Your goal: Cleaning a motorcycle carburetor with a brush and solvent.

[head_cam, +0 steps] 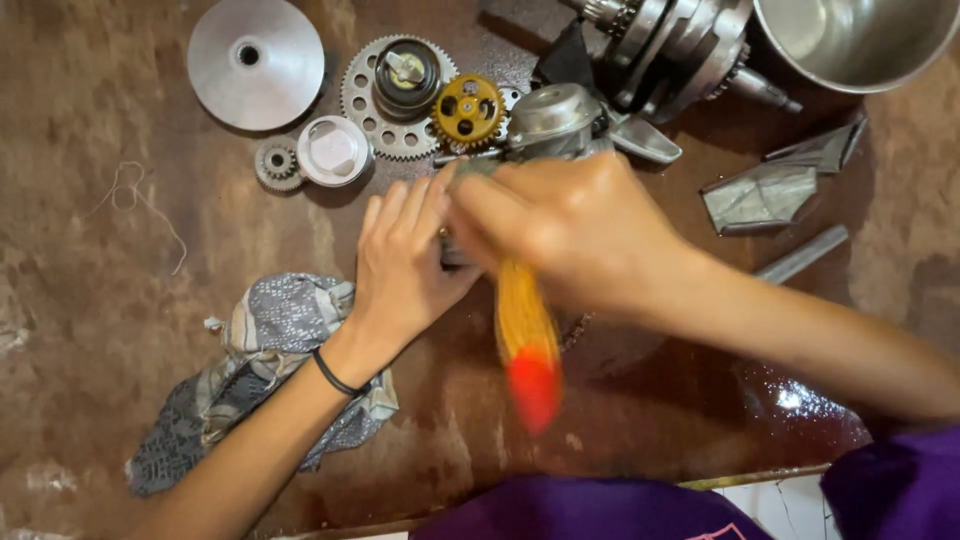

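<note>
Mostly hidden part (pixel 455 250) beneath hands

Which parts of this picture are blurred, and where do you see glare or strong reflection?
In the head view, the right hand and the orange wooden handle with a red tip it holds are smeared by motion blur; the left hand is sharper. Glare shows on the wet patch of the brown worktop, and soft reflections on the round steel bowl and flat silver metal disc.

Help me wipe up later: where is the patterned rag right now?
In the head view the patterned rag lies crumpled at lower left on the brown table, partly under the left hand's wrist.
</note>
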